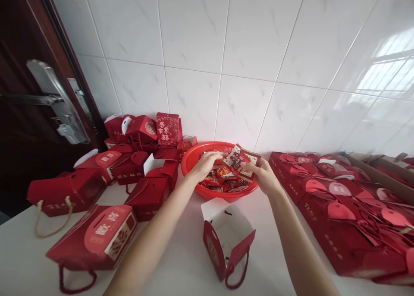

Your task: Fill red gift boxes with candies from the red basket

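Note:
My right hand (pixel 265 177) is closed around a few small snack packets (pixel 239 160), red and cream with printed characters, with the thumb pressed on top. They are held over the right part of a red plastic basket (pixel 189 162). My left hand (pixel 206 165) reaches over the basket's left side. Its fingers are curled together, and whatever is between them I cannot make out. Several shiny red wrapped sweets (pixel 220 179) lie in the basket below both hands. Between my forearms stands an open red gift box (pixel 228 235) with a white inside and a dark red rope handle.
Closed red gift boxes (pixel 97 231) crowd the left of the white table (pixel 181 261), some stacked toward the back. Rows of red boxes (pixel 336 218) fill the right. A tiled wall (pixel 194 89) rises behind the basket, and a dark door (pixel 22 114) with a metal handle is at left.

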{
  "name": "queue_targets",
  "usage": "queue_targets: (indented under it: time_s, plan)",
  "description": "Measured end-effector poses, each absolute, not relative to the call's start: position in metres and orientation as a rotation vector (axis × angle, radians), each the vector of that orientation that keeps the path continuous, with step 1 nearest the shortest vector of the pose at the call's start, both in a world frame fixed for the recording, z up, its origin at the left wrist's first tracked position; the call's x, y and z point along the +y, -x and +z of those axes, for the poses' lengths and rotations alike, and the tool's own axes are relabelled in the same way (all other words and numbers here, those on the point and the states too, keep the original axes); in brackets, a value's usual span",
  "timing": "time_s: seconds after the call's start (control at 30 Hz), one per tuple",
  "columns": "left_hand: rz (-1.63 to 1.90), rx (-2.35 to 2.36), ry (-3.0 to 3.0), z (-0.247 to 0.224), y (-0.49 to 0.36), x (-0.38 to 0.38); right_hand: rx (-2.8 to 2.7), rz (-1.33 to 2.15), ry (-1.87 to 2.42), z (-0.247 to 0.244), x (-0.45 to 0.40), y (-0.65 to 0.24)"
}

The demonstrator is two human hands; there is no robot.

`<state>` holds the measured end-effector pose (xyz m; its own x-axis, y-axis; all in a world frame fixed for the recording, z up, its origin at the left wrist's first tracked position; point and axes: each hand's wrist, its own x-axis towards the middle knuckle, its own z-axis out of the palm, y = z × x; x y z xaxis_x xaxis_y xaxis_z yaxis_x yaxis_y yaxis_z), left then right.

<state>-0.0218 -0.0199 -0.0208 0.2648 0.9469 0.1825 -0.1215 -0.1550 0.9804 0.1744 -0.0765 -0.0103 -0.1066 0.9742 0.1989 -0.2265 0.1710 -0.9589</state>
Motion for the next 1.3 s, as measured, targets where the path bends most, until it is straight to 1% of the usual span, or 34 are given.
queue_targets:
  time_s: [0.17,0.33,0.5,0.67,0.93,1.3]
  plan:
    - [1.263,0.871,-1.436,-0.016,0.027,-0.019,-1.100,1.181,0.869,-0.027,-0.065,-0.163]
    - [1.254,0.806,-1.645,-0.019,0.015,-0.027,-1.133,1.156,0.857,-0.036,-0.063,-0.161]
    - [1.246,0.841,-1.726,-0.026,0.005,-0.030,-1.072,1.131,0.868,-0.036,-0.063,-0.162]
    - [1.156,0.890,-1.625,-0.025,0.004,-0.032,-1.087,1.081,0.884,-0.035,-0.063,-0.161]
    - [1.100,0.906,-1.579,-0.025,0.006,-0.033,-1.242,1.005,0.913,-0.032,-0.067,-0.161]
    - [1.021,0.864,-1.640,-0.014,0.016,-0.039,-1.273,1.084,0.929,-0.023,-0.073,-0.158]
